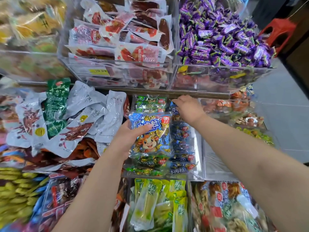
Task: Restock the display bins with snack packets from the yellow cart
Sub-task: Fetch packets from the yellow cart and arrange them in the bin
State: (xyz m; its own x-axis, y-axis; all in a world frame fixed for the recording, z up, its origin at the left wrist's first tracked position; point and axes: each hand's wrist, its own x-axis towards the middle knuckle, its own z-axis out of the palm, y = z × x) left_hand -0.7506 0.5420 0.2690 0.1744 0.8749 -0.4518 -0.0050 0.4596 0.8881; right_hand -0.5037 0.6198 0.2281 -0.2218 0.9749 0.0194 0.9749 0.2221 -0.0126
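My left hand [129, 137] grips a blue snack bag [151, 133] with a cartoon calf and gold-wrapped sweets, held flat over a clear middle bin [198, 158]. Inside that bin lie green packets [151, 103] on the left and blue packets [183, 139] on the right. My right hand [187, 108] reaches to the back of the bin, fingers curled down onto a blue packet [173, 108] under the shelf edge. The yellow cart is not in view.
Upper bins hold red sausage packs [123, 36] and purple sweets [222, 39]. Grey and green pouches [70, 118] fill the left bin. Green pickle packs [160, 203] lie below. A red stool [277, 29] stands on the floor at right.
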